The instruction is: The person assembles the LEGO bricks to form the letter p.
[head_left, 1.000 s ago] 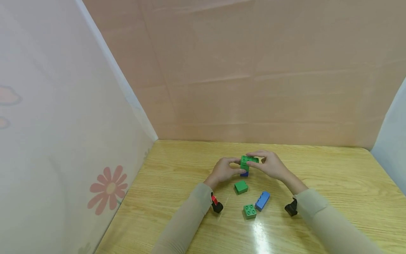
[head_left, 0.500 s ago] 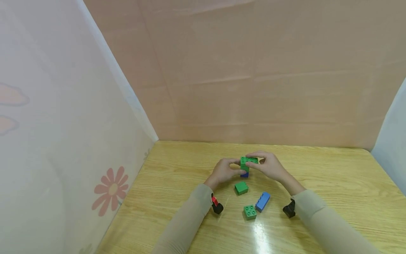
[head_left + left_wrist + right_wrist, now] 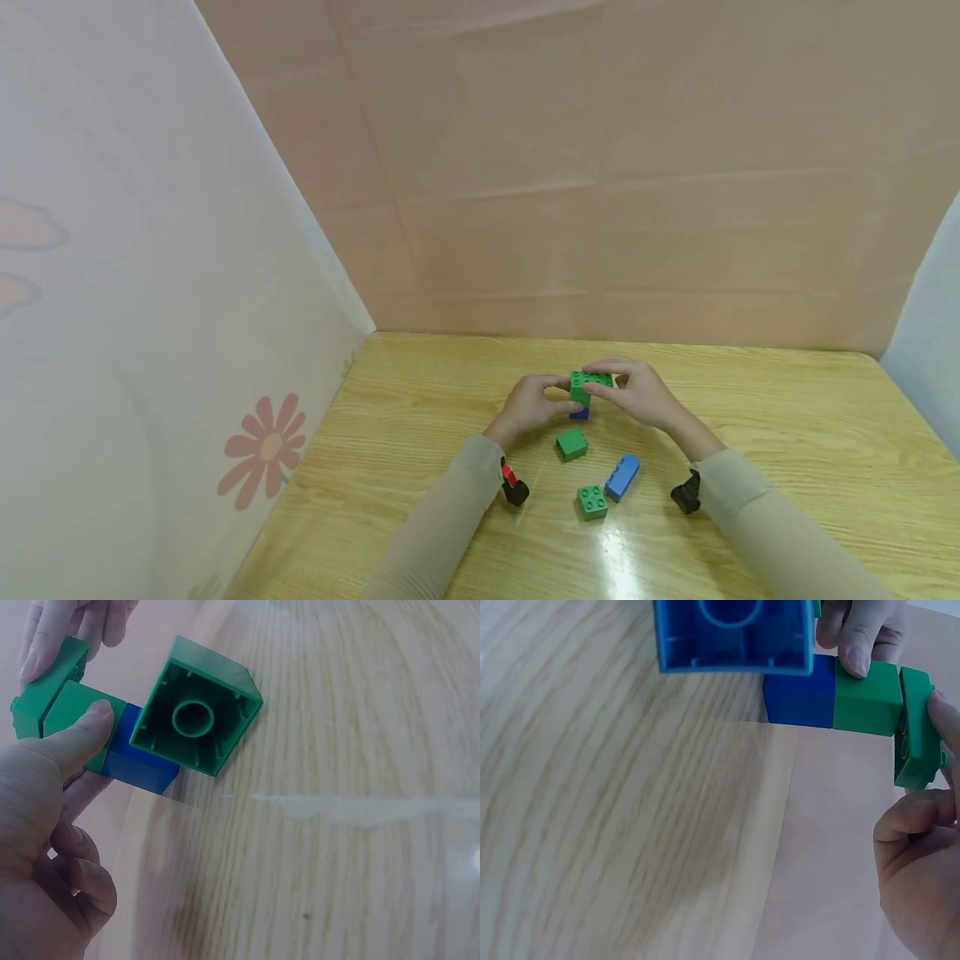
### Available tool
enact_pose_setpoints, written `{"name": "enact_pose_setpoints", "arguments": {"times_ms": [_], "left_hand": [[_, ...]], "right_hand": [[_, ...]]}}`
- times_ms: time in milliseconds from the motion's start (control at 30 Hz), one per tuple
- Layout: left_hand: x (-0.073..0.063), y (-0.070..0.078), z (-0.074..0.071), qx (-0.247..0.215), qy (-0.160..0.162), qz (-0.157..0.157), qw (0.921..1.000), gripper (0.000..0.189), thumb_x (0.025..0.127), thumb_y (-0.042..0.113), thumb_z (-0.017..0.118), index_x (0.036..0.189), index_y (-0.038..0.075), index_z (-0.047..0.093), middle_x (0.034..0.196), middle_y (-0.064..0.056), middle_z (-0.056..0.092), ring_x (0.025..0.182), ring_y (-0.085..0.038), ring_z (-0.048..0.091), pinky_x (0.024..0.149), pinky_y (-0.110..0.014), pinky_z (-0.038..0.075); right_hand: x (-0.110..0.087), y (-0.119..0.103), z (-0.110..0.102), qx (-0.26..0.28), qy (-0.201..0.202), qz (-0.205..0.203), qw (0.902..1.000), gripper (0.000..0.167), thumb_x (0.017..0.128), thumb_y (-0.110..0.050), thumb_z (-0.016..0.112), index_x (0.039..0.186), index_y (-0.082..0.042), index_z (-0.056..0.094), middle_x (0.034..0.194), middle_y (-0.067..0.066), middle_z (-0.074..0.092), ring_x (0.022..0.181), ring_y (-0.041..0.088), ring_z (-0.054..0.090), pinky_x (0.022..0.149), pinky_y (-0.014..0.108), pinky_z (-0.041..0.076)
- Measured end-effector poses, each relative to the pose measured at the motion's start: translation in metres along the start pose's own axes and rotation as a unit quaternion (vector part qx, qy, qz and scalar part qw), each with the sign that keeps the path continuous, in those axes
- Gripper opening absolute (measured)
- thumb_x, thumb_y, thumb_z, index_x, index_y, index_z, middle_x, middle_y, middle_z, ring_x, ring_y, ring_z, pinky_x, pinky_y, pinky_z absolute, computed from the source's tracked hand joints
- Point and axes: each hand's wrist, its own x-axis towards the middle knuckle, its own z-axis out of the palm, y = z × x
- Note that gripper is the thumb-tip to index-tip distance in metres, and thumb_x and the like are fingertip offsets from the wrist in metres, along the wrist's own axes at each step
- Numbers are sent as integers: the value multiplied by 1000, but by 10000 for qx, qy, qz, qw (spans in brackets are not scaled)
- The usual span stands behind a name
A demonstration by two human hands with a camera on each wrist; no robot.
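Observation:
A small stack stands toward the back of the table: a dark blue brick (image 3: 799, 694) at the bottom, a green brick (image 3: 866, 701) on it, and a long green brick (image 3: 919, 735) on top. My left hand (image 3: 528, 404) grips the middle green brick between thumb and fingers. The long brick, studs up, is pinched by my right hand (image 3: 637, 390) at its right part, which juts out past the stack. In the right wrist view a thin dark gap shows between the long brick and the green one.
Nearer me, a loose green brick (image 3: 572, 445) lies on its side, its hollow underside facing the left wrist camera. A long blue brick (image 3: 622, 477) lies on its side at front right. Beside it, a green four-stud brick (image 3: 592, 502) sits studs up on the wooden table (image 3: 420, 392).

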Motion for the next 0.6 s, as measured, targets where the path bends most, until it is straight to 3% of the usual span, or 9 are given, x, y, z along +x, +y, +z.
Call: {"name": "enact_pose_setpoints", "arguments": {"times_ms": [100,267,600], "left_hand": [[0,-4,0,65,21,112,9999,48,90,45,81,132,22,74,118,16,71,126,-12,60,107,-47,46],[0,-3,0,134,16,130,9998,49,90,45,81,132,22,73,118,16,71,126,-12,60,106,-46,47],[-4,-3,-3,26,22,66,10000,45,90,46,81,130,26,75,118,19,70,127,-12,59,107,-50,46]], "right_hand": [[1,1,2,-236,-7,-109,9997,36,95,-31,78,127,-13,76,121,3,69,72,21,47,59,30,42],[1,-2,0,-478,-31,-192,9987,35,96,-32,78,126,-13,76,113,-1,68,73,20,45,60,31,41],[4,-1,7,-342,-1,-133,9993,34,96,-29,78,124,-11,77,107,-1,66,67,18,43,56,29,39]]}}
